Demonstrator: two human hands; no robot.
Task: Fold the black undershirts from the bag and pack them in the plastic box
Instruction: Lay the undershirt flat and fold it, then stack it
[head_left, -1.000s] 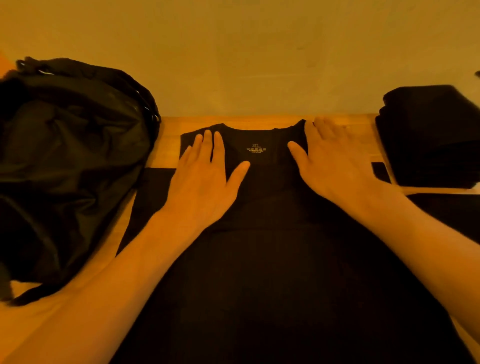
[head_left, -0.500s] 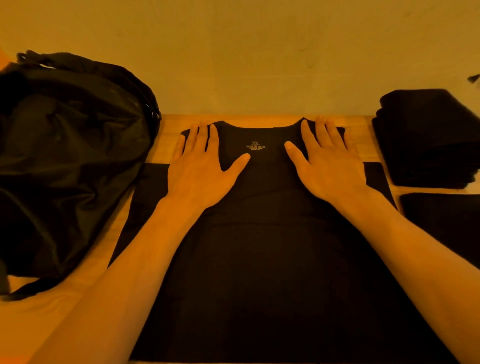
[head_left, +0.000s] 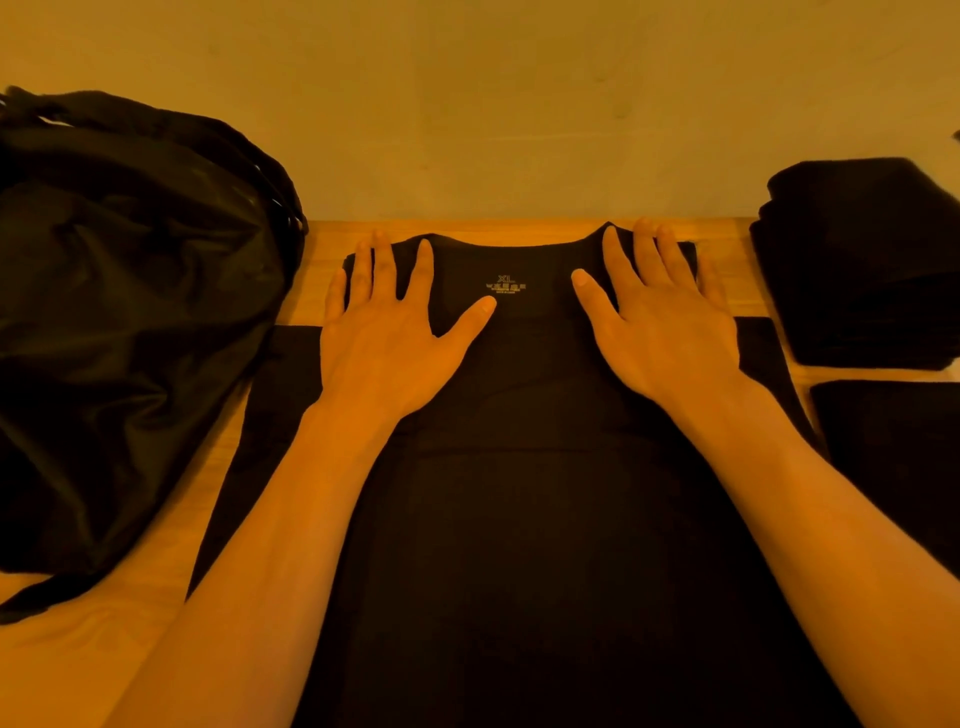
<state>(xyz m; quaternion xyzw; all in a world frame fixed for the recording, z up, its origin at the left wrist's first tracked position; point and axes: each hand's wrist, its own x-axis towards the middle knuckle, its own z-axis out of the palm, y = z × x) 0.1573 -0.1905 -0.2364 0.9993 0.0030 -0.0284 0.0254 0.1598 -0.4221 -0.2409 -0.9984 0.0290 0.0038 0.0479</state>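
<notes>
Straight, spread fingers (head_left: 424, 270) of the left hand (head_left: 384, 353) and right hand (head_left: 660, 332) press the shoulders of the black fabric undershirt (head_left: 519, 493) flat, seemingly smoothing it for folding. It lies on the wooden table (head_left: 322, 270) between the crumpled black bag (head_left: 130, 312) and a folded black stack (head_left: 857, 260).

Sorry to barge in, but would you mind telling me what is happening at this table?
A person has a black undershirt spread flat on the wooden table, neckline toward the wall. The left hand and right hand lie flat on its shoulders, either side of the printed size label. A black fabric bag sits left, a stack of folded black garments right.
</notes>
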